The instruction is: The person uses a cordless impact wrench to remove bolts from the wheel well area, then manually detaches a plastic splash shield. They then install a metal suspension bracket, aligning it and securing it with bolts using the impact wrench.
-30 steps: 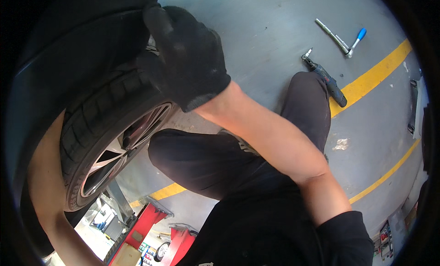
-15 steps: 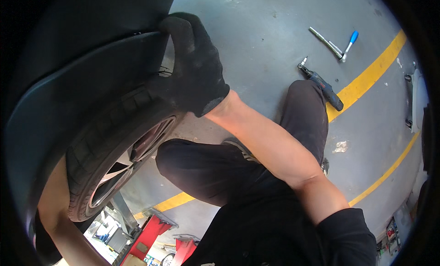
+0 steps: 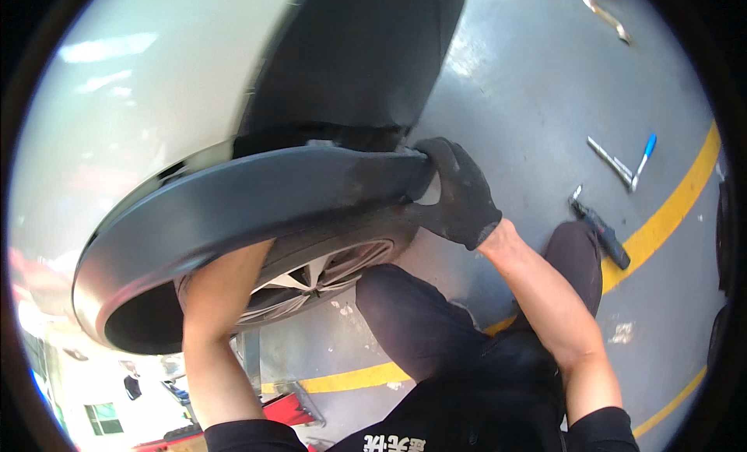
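Note:
A black plastic wheel arch trim [image 3: 233, 207] curves over the car's wheel. My right hand [image 3: 459, 191], in a dark glove, is closed round the trim's right end, with the thumb below and the fingers above. My bare left forearm [image 3: 214, 312] reaches up under the trim into the wheel arch; the trim hides that hand, so its fingers do not show. Behind the trim is the tyre [image 3: 354, 225], with a spoked silver rim [image 3: 315, 277]. Along the trim's upper edge, dark gaps and a small clip [image 3: 320, 143] show against the bodywork.
Pale car bodywork [image 3: 156, 86] and a black lower panel [image 3: 358, 55] rise beyond the trim. On the grey floor at right lie a ratchet with a blue handle [image 3: 650, 147] and a cordless ratchet tool [image 3: 603, 232], near a yellow line [image 3: 669, 211]. Red equipment [image 3: 284, 411] stands lower left.
The view has swung left and back, bringing the pale bodywork and more of the trim into sight. My right hand stays on the trim's end; my left forearm still reaches into the arch.

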### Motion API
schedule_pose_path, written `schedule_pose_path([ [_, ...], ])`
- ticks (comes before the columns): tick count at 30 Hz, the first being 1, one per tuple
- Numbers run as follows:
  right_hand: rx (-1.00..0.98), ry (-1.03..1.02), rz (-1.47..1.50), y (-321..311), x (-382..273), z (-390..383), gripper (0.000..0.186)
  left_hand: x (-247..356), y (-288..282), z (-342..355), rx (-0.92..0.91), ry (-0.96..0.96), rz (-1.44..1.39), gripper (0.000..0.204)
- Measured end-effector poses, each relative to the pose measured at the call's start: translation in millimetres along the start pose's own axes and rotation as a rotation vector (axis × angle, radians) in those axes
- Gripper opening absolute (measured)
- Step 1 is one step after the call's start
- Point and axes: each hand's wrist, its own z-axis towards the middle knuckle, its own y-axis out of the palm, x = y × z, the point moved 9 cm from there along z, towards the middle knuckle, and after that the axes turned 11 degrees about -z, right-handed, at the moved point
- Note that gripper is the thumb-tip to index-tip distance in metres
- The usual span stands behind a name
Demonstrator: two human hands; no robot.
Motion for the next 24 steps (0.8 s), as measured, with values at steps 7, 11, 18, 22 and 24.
schedule_pose_path([
  [7,-0.115,-0.091,-0.079,5.0,-39.7,19.8,0.062,-18.0,71.1,11.5,0.167,0.032,-0.43,0.035],
  [11,-0.301,-0.095,-0.165,-0.2,-43.6,23.9,0.056,-21.9,114.5,19.0,0.548,-0.037,-0.947,0.027],
  [18,-0.589,0.042,-0.04,-15.5,-41.4,13.7,0.065,-33.1,138.4,13.5,0.87,0.042,-1.026,0.036],
  [22,-0.629,0.099,0.053,-21.2,-38.6,16.6,0.069,-22.7,137.7,7.2,0.812,0.1,-1.18,0.046],
  [24,-0.612,0.124,0.039,-23.0,-38.6,16.2,0.065,-16.6,122.3,1.2,0.868,0.167,-1.217,0.044],
])
